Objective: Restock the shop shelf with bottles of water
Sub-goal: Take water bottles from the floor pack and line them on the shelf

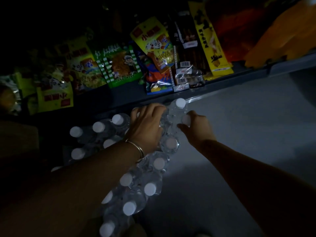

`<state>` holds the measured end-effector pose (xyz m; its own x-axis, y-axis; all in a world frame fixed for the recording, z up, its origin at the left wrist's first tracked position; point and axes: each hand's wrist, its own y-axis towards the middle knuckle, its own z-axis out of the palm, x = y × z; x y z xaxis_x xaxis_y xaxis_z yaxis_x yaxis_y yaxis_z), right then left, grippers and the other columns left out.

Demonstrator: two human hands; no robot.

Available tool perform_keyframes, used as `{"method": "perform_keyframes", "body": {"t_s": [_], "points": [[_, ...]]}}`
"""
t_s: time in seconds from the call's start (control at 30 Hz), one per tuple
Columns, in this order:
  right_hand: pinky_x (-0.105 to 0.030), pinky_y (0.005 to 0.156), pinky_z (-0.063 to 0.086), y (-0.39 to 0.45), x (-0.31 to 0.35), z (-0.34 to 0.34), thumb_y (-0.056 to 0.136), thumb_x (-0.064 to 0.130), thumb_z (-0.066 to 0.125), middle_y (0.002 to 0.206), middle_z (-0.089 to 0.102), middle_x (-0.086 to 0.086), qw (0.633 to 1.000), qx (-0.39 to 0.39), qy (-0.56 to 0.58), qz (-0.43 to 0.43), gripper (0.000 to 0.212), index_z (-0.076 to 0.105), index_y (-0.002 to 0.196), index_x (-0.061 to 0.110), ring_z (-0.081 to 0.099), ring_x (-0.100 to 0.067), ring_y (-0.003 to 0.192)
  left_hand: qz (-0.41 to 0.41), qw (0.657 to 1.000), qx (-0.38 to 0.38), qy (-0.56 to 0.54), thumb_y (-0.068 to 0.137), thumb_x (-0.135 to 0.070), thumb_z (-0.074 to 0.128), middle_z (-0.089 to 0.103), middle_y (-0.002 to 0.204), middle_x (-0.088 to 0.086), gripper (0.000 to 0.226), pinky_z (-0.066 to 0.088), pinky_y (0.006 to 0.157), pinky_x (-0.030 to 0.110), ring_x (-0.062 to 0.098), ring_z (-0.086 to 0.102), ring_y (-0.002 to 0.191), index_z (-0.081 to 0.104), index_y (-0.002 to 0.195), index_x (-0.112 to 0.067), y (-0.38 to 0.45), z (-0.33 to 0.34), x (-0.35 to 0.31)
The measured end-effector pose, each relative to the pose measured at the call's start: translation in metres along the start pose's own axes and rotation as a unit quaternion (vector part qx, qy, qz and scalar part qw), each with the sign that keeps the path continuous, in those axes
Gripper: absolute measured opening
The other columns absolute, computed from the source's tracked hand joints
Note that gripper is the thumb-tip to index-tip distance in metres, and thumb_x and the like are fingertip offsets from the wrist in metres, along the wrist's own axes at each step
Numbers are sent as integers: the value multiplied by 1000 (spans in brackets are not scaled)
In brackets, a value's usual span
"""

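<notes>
Here the bottles of water point(150, 170) stand upright, white caps up, in a band that runs away from the person toward the shelf edge point(171, 97), with a second cluster just to the left. The right hand point(196, 129) sits at the far end of the band, fingers curled round the cap of one bottle point(186, 119) right beside the rearmost one. The left hand point(147, 127) lies spread, fingers fairly straight, across the caps just beside it, seemingly pressing rather than gripping. The right hand is therefore nearer the bottle to move, and lifting straight up looks the likely call. The surface point(248, 134) is pale grey and bare to the right; snack packets point(119, 65) crowd the dim shelf behind.
</notes>
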<state>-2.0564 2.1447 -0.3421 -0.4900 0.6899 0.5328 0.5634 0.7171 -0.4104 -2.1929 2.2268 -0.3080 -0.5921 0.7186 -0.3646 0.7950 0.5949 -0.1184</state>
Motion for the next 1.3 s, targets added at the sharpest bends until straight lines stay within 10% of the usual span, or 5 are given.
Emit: {"method": "perform_keyframes", "body": {"t_s": [0.37,0.63,0.93,1.3], "points": [[-20,72,38,-82,107,-225,84,23,69,112,63,-11,987,2,-14,-161,38,56,116,6,59,-26,104,-8,991,132,-8,79,-31,68,33,139,1,71,32,105,37,23,35,130,30,138,-22,25,-188,-103],[-29,59,39,-191,252,-457,82,25,69,84,56,-2,947,-54,-38,-314,19,53,87,16,54,-23,79,43,969,164,-180,72,-14,79,47,122,-14,68,37,90,12,3,46,115,36,124,-26,7,-429,-205],[-36,69,49,-317,420,-664,75,33,75,74,60,-5,896,-194,-30,-397,22,59,68,18,57,-21,73,133,967,88,-201,73,6,72,60,90,-18,39,43,69,4,-21,57,70,54,95,-21,-26,-706,-295],[-29,59,37,-399,583,-779,75,29,77,61,49,-4,850,-249,121,-448,31,55,63,10,47,-18,61,188,946,-23,-261,64,-18,79,71,105,-7,42,52,88,23,9,66,100,64,103,-23,-71,-920,-306]]}}
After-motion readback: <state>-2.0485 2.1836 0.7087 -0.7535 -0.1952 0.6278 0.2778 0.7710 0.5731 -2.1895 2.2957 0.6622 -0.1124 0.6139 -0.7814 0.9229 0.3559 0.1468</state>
